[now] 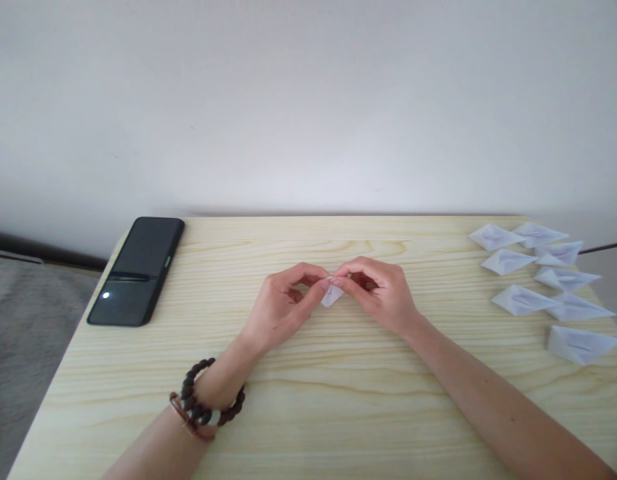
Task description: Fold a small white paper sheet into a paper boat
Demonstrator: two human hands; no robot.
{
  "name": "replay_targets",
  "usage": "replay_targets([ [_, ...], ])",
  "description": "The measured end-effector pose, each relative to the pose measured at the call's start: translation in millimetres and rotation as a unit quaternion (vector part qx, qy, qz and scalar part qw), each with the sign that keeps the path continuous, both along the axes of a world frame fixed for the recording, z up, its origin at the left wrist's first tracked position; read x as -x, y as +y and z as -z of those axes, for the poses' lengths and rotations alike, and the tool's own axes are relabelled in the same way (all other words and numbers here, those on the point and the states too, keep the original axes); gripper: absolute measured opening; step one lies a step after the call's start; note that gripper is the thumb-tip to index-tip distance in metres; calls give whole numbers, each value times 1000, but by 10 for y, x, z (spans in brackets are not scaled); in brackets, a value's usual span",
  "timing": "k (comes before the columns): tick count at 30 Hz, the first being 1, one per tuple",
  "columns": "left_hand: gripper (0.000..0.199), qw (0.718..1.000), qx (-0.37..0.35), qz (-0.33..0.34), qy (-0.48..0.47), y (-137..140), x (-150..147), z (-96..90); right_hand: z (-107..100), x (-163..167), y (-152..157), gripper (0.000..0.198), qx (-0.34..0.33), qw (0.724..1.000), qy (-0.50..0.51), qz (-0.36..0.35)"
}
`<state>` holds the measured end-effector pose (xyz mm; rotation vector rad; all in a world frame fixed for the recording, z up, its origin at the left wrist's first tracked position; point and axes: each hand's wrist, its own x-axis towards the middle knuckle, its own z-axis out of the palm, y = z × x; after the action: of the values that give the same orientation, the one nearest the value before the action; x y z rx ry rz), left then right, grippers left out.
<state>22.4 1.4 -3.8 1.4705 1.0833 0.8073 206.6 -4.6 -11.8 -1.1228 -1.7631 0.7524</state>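
Note:
A small piece of folded white paper point(331, 296) is pinched between my two hands above the middle of the table. My left hand point(288, 303) grips its upper left side with thumb and forefinger. On the other side, my right hand point(376, 290) pinches the upper right part. Fingertips of both hands almost meet at the top and hide that edge; the lower point of the paper shows beneath them. Dark beads and a thin brown band circle my left wrist.
Several folded paper boats point(521, 300) stand grouped at the right end of the wooden table point(308, 413). A black phone point(138, 270) lies near the left edge. Behind the table rises a pale wall point(308, 107). Grey floor covering point(33, 333) shows at the left.

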Motion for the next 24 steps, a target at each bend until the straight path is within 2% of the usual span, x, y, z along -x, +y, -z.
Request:
replay_targets([
  [6, 14, 1000, -12, -6, -12, -2, -6, -1, -20, 9, -13, 11, -28, 999, -14, -4],
  [14, 16, 994, 34, -47, -91, 29, -42, -16, 1, 12, -11, 13, 35, 996, 20, 75],
  [19, 15, 981, 10, -119, -150, 54, -54, 16, 16, 8, -21, 10, 51, 991, 80, 91],
  [24, 16, 962, 54, -145, -224, 90, -27, 36, 31, 40, -5, 13, 75, 977, 174, 97],
])
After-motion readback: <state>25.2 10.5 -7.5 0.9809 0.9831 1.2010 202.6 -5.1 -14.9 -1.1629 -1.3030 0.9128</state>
